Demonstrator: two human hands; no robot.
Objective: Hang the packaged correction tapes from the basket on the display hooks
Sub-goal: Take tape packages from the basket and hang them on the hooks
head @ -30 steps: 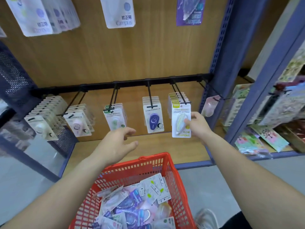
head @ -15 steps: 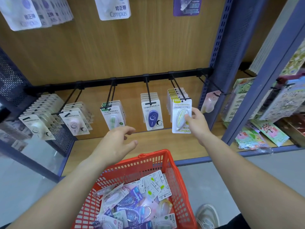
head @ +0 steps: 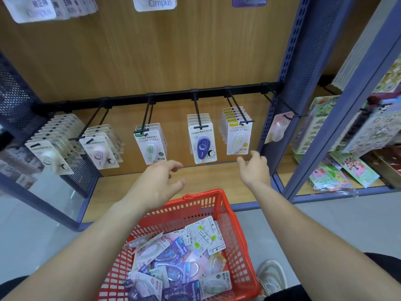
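A red basket (head: 243, 242) at the bottom holds several packaged correction tapes (head: 173, 263). Above it a black rail (head: 169, 97) carries hooks with hanging packs. The yellow pack (head: 239, 139) hangs at the front of its hook (head: 238, 109), free of any hand. My right hand (head: 255, 168) hovers just below and right of it, fingers relaxed, holding nothing. My left hand (head: 158, 183) floats over the basket's far rim below the green pack (head: 151, 146), fingers loosely curled and empty. A purple pack (head: 202, 144) hangs between the green and yellow ones.
Pink packs (head: 98, 152) and white packs (head: 46, 156) hang on hooks at the left. A blue perforated upright (head: 280, 101) stands right of the yellow pack, with a pink pack (head: 277, 129) on a side hook. Sticker sheets (head: 347, 168) fill the right shelf. A shoe (head: 271, 276) is beside the basket.
My right hand has let go of the yellow pack, which now hangs on its hook, and has dropped slightly down and to the right. My left hand has barely moved.
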